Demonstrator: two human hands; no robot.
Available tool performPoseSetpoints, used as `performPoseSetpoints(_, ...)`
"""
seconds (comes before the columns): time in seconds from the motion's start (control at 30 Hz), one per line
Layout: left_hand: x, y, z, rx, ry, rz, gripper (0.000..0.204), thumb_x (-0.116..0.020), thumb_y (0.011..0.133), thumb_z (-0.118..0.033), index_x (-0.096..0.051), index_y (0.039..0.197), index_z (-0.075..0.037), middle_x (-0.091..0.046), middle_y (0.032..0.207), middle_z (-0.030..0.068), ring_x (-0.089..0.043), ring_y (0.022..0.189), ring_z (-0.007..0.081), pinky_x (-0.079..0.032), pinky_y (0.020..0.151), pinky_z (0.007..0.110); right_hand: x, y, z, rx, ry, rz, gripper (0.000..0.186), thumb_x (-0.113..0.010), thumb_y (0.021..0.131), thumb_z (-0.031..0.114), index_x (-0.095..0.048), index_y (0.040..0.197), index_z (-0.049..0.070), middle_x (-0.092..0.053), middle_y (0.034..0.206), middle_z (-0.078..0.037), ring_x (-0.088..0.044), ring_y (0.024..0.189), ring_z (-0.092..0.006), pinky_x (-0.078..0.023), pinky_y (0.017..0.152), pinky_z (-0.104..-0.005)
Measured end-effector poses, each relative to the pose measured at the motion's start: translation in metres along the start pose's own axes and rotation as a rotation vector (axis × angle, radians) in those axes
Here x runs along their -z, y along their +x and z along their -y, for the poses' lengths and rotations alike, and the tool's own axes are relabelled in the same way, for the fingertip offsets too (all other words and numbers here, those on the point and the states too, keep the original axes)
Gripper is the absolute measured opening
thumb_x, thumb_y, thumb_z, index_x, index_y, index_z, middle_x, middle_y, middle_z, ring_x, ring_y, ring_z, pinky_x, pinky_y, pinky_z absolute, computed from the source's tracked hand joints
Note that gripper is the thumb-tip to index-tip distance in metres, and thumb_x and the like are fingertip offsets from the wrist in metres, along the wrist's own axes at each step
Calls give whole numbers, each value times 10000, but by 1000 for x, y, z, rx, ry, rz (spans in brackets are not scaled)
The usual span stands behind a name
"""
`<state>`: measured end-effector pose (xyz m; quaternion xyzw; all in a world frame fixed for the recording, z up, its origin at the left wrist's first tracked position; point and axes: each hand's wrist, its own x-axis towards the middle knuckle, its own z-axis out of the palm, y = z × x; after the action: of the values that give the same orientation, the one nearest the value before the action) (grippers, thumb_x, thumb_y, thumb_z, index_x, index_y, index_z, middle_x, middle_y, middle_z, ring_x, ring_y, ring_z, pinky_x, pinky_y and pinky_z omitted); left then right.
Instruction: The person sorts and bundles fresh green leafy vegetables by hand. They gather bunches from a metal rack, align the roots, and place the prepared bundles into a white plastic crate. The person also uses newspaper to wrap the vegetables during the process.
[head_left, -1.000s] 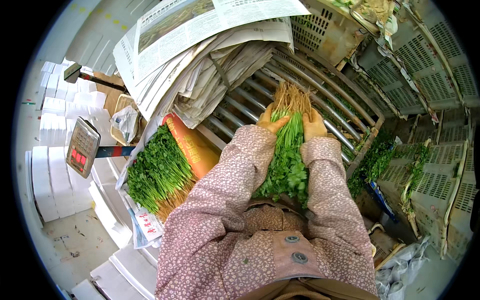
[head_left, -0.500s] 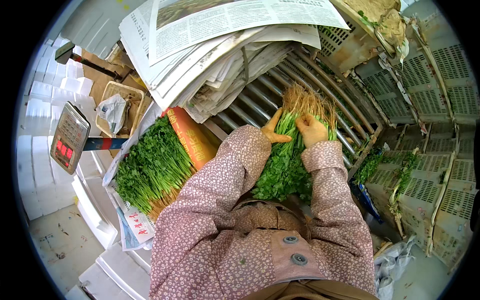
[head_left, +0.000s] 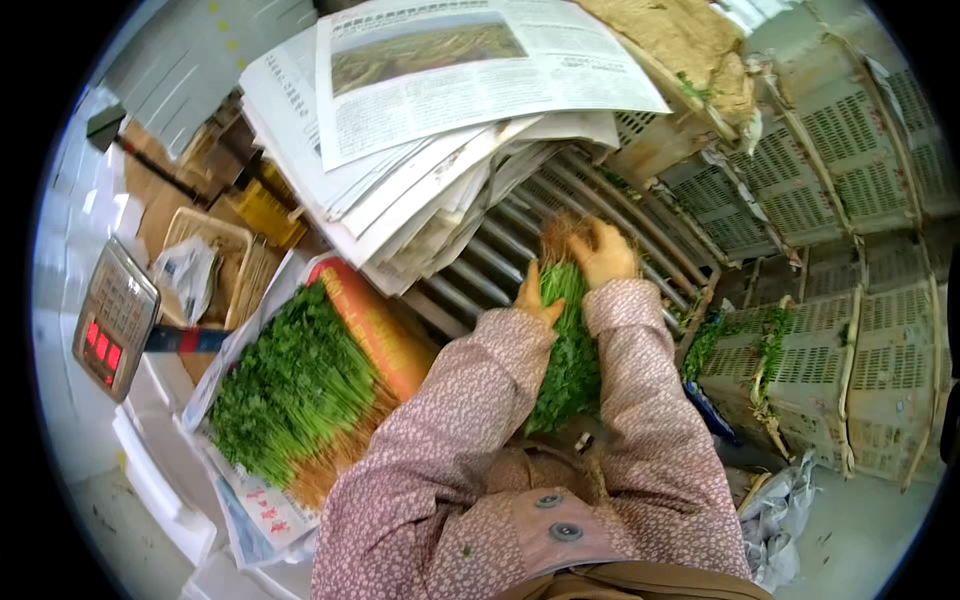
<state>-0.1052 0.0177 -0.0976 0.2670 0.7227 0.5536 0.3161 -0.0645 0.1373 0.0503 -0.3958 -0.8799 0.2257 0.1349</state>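
Observation:
A narrow bunch of leafy greens (head_left: 566,370) with brown roots lies on metal rollers (head_left: 496,248). My left hand (head_left: 538,295) grips its stems from the left, thumb and fingers around the side. My right hand (head_left: 603,255) holds the root end from the right, fingers curled against it. To my left, more greens (head_left: 285,385), roots toward me, lie on newspaper beside an orange-red printed sheet (head_left: 365,325). A thick stack of newspapers (head_left: 430,170) rests above them at the top.
A scale display (head_left: 115,315) stands at far left, near a cream basket (head_left: 240,260) holding a white bag and some white foam boxes (head_left: 160,470). Perforated plastic crates (head_left: 830,370) rise along the right with stray greens. Grey crumpled plastic (head_left: 770,525) lies at lower right.
The view has shifted, so things sit lower in the frame. My hands have re-gripped the bunch, which looks narrower and more gathered; the right hand is higher on the roots.

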Motion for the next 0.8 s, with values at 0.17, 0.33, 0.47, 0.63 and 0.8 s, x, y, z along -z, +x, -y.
performPoseSetpoints(0.17,4,-9,-24,39,-87,-10,1043,-783,703,-292,-116,1472,-66,-454,1321,245,-446,1225,370,-366,1022,390,-38,-10,-50,98,175,127,260,-640,828,231,-666,1038,81,-618,1124,-125,-567,1066,-268,-426,952,-352)
performPoseSetpoints(0.33,-9,-22,-34,89,133,-97,1042,-755,722,-252,-56,1487,-142,-433,1296,269,-424,1222,401,-356,1029,417,-8,-19,-50,252,69,-63,255,-640,827,228,-664,989,33,-644,1006,-131,-600,972,-269,-464,870,-357)
performPoseSetpoints(0.47,-14,-27,-37,57,291,-192,1067,-775,675,-289,-94,1480,-121,-489,1144,246,-525,1051,409,-447,906,436,-6,-48,7,189,-383,176,246,-683,783,285,-667,879,59,-628,903,-123,-597,894,-273,-472,776,-364)
performPoseSetpoints(0.63,-7,-32,-49,86,178,-76,981,-760,700,-230,-169,1466,-66,-449,1281,221,-482,1167,364,-412,970,406,-32,-46,-65,186,257,-24,164,-674,766,217,-634,801,61,-593,845,-85,-581,811,-251,-468,737,-374)
performPoseSetpoints(0.8,24,27,3,260,-668,234,770,-672,842,-268,-251,1434,-13,-508,1291,160,-490,1187,244,-420,955,361,-20,-60,-73,83,541,3,162,-704,769,168,-626,851,51,-608,820,-74,-585,697,-171,-484,649,-302)
